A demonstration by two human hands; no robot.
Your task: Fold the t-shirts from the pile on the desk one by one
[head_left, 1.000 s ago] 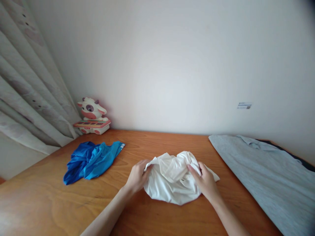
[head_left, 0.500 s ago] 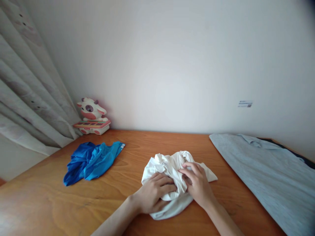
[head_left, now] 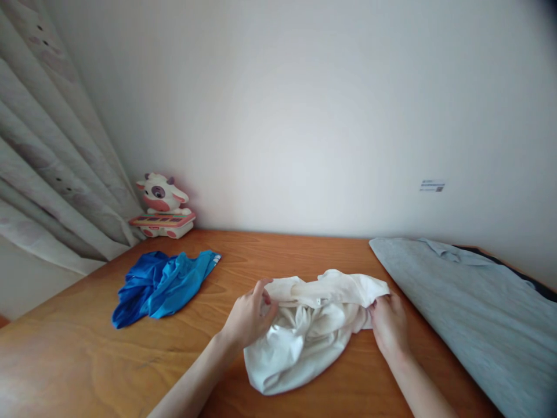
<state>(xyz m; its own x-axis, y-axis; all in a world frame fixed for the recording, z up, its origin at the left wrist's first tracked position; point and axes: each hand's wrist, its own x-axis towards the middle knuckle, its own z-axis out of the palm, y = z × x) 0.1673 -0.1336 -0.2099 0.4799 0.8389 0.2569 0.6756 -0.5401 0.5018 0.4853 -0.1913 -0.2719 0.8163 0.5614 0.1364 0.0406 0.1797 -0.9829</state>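
A crumpled white garment (head_left: 300, 348) lies on the wooden table, its upper part stretched sideways between my hands and the rest bunched toward me. A small tag shows near the middle of its upper band. My left hand (head_left: 252, 313) is closed on the garment's left upper edge, with thumb and fingers curled together. At the opposite end, my right hand (head_left: 390, 325) pinches the right upper corner, its fingertips partly hidden by the cloth. Whether the garment is a shirt or trousers, I cannot tell.
A blue garment (head_left: 174, 284) lies crumpled on the table (head_left: 209, 337) at the left. Behind it sits a toy cow with a keyboard (head_left: 162, 206), beside a curtain (head_left: 52, 151). A grey cloth (head_left: 470, 302) is spread along the right side. A wall closes off the back.
My hands have moved apart, left hand to the left and right hand to the right. The bunched white garment is now spread wider, with its upper band drawn out between them.
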